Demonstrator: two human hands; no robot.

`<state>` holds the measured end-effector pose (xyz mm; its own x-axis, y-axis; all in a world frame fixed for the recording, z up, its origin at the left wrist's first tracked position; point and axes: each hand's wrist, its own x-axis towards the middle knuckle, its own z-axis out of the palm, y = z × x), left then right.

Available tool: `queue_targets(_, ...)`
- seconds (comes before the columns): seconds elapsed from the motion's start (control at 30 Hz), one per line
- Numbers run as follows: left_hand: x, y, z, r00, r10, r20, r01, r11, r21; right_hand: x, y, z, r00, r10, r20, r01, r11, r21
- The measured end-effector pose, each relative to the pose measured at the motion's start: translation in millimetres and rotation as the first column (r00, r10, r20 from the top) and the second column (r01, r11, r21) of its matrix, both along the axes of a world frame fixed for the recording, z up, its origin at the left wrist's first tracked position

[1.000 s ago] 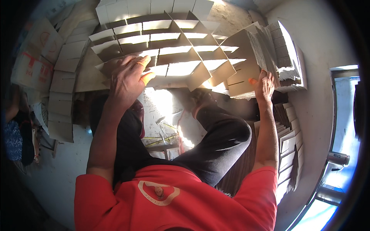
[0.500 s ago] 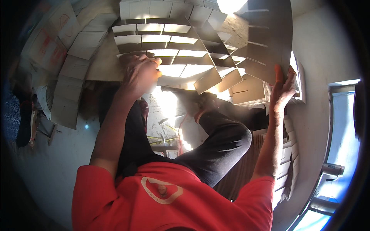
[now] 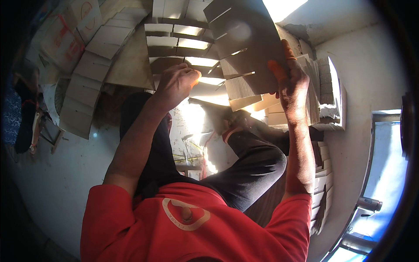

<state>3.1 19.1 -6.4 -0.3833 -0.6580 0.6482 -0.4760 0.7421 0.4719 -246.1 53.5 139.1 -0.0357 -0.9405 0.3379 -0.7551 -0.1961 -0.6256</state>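
Note:
A wide, slotted cardboard divider strip (image 3: 248,39) is held upright in my right hand (image 3: 293,85), gripped at its right edge; orange covers show on the thumb and a finger. To its left stand several parallel cardboard strips (image 3: 162,42), with bright light falling between them. The near end of these strips is where my left hand (image 3: 176,84) is, its fingers curled together, an orange cover on one. What those fingers hold, if anything, is hidden. The raised strip blocks the view of the right part of the row.
A fanned run of slotted cardboard pieces (image 3: 83,89) lies at the left, beside a printed carton (image 3: 61,43). Stacked cardboard strips (image 3: 327,87) stand at the right by the wall. More pieces (image 3: 321,187) are beside my right forearm. My bent legs (image 3: 244,161) are below the work.
My right hand has moved left and slightly nearer, bringing the slotted strip over the right part of the standing strips. My left hand has shifted slightly right and nearer.

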Motion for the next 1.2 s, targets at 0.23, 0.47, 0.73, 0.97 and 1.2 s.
queue_targets(0.23,-2.2,-5.4,1.2,0.999,0.004,0.034,-0.004,1.000,0.009,14.8,-4.5,2.2,0.999,-0.010,0.041,0.004,0.989,0.146)
queue_targets(0.47,-2.8,-10.5,4.8,0.999,-0.007,0.038,0.005,0.999,0.047,19.2,-7.9,-0.6,1.000,0.011,0.006,-0.011,0.993,0.113)
queue_targets(0.73,-0.6,-14.0,-0.9,0.998,-0.037,0.044,0.033,0.997,0.072,20.0,-2.0,-12.7,1.000,0.023,-0.001,-0.023,0.994,0.102)
queue_targets(0.97,-1.3,-13.6,6.0,0.999,-0.042,0.019,0.040,0.995,0.095,13.3,-11.8,-31.5,0.989,0.143,-0.048,-0.132,0.975,0.180)
queue_targets(1.2,-4.5,-13.5,3.2,0.998,-0.032,-0.055,0.036,0.997,0.074,27.3,-18.2,-48.6,0.966,0.258,-0.036,-0.238,0.930,0.279)
